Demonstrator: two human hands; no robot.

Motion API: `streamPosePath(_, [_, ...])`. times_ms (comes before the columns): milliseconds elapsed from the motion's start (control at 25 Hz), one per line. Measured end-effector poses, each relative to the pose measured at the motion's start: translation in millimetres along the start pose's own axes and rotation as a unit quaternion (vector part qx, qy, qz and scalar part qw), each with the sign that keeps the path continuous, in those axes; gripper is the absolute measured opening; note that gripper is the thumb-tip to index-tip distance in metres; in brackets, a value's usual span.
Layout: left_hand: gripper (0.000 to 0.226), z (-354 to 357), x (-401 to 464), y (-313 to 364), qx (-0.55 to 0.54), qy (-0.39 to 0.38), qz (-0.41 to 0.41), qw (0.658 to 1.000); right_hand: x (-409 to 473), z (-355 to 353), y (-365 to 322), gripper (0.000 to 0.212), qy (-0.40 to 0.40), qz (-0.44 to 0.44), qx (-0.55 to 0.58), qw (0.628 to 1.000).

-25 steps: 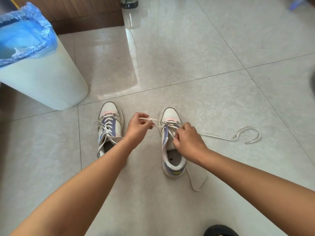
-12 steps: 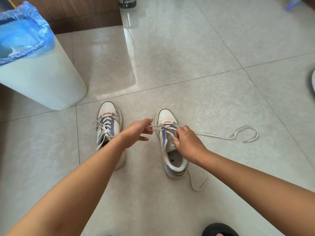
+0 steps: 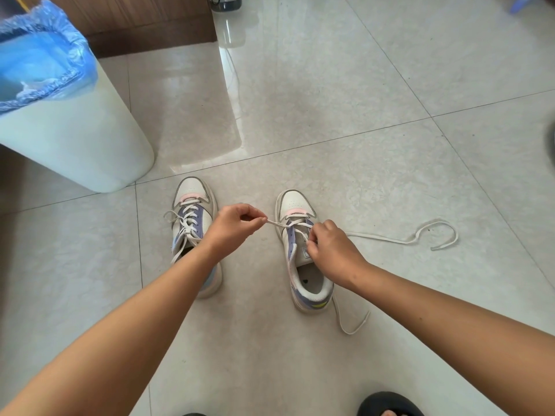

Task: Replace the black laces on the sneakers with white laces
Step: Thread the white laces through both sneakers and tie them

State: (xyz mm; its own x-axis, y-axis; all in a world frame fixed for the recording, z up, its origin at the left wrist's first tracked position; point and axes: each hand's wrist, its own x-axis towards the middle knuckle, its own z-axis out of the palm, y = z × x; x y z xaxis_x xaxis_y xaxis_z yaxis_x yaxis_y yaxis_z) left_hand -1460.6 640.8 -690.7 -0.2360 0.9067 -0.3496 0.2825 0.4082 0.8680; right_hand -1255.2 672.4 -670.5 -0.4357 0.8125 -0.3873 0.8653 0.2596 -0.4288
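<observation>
Two white, purple and pink sneakers stand side by side on the tiled floor. The left sneaker (image 3: 192,217) is fully laced in white, its heel hidden by my left forearm. The right sneaker (image 3: 303,259) is laced only near the toe. My left hand (image 3: 232,226) pinches the white lace (image 3: 390,238) and holds it taut to the left of the right sneaker. My right hand (image 3: 330,250) grips the lace over the tongue. One long lace end trails to the right across the floor, another curls beside the heel. No black lace is visible.
A white bin (image 3: 69,130) with a blue bag stands at the far left. Brown wooden furniture (image 3: 144,22) runs along the back. A black slipper (image 3: 390,405) with toes showing is at the bottom edge.
My left hand has closed into a pinch and drawn the lace out to the left, pulling it taut. My right hand has stayed over the tongue of the right sneaker.
</observation>
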Motion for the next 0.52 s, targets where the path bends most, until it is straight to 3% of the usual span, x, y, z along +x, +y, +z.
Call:
streamPosePath(240, [0.003, 15, 4, 14, 0.026, 0.059, 0.071, 0.995, 0, 2, 0, 0.022, 0.002, -0.01, -0.02, 1.0])
streamPosePath(360, [0.008, 20, 7, 12, 0.176, 0.123, 0.105, 0.971, 0, 4, -1, 0.023, 0.005, -0.01, -0.032, 0.999])
streamPosePath(520, [0.023, 31, 2, 17, 0.319, 0.137, 0.02, 0.938, -1, 6, -3, 0.024, 0.016, -0.002, -0.051, 0.999])
